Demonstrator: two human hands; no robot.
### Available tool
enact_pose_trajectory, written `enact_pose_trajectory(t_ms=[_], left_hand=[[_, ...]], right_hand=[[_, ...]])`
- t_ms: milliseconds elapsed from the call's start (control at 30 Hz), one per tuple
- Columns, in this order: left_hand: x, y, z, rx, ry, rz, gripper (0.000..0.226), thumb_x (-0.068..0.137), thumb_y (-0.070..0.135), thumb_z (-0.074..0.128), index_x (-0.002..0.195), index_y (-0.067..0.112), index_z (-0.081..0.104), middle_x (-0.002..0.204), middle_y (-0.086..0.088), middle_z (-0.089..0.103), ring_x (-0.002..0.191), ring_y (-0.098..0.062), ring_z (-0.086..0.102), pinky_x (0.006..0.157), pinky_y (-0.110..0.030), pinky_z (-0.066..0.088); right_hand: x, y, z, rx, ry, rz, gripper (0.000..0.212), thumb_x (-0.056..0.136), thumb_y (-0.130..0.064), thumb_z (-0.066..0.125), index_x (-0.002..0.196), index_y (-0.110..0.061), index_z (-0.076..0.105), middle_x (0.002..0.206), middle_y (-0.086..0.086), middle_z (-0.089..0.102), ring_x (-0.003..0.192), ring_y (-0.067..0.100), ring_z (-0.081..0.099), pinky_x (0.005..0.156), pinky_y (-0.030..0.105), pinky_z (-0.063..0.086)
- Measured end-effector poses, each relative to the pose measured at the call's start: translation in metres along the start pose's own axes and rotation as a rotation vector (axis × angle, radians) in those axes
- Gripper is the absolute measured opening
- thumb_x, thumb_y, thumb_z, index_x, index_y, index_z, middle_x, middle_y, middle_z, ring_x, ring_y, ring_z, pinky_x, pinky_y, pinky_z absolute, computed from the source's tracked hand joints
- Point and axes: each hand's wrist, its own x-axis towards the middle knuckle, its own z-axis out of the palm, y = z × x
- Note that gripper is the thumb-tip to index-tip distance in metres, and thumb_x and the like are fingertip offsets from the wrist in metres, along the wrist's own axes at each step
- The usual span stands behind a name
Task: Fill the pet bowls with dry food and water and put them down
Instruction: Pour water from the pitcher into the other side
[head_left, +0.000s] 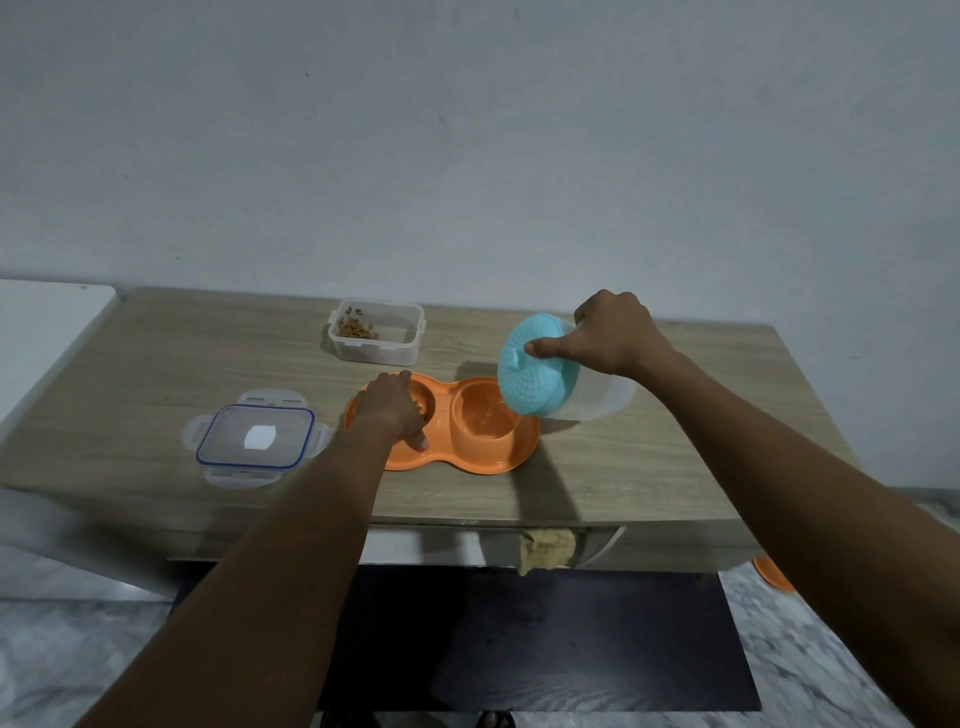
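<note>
Your forearms enter from the bottom edge and reach over the desk (649, 467).

Left hand (397, 410): palm down over the left cup of the orange double bowl (467, 457). Thumb is on the near side and fingers are over the far rim, so the hand is grasping the bowl. A few brown kibbles show in that cup beside your fingers.

Right hand (613, 332): clenched round a clear jug (597, 400), which is raised off the desk and tilted steeply to the left. Your forefinger is stretched out and pressing on its teal lid (535, 374). The lid's lower edge hangs over the right cup, and a thin stream of water runs from it into that cup, which already holds some water.

Bowl position: flat on the desk, near the middle and towards the front edge.

Other items:
- An open clear box (376, 332) stands behind the bowl, apart from it, with a little kibble in its left end.
- The box lid (257, 439), blue-sealed, lies flat to the left of the bowl, just beside it.
- A yellow cloth (545, 553) hangs below the front edge of the desk.
- A dark mat (571, 649) lies on the floor beneath.
- An orange item (774, 574) is partly in view on the floor at the right. What it is cannot be told.
</note>
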Motion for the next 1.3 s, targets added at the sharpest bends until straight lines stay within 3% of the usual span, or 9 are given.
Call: enact_pose_trajectory(t_ms=[1300], left_hand=[[0.0004, 0.0025, -0.0003, -0.037, 0.002, -0.038, 0.124, 0.057, 0.020, 0.095, 0.156, 0.019, 0.021, 0.154, -0.011, 0.038, 0.141, -0.033, 0.037, 0.108, -0.043, 0.039]], right_hand=[[-0.0009, 0.0044, -0.0055, -0.001, 0.015, -0.007, 0.065, 0.072, -0.072, 0.073, 0.056, -0.012, 0.051, 0.054, 0.000, 0.048, 0.054, 0.014, 0.045, 0.049, 0.027, 0.031]])
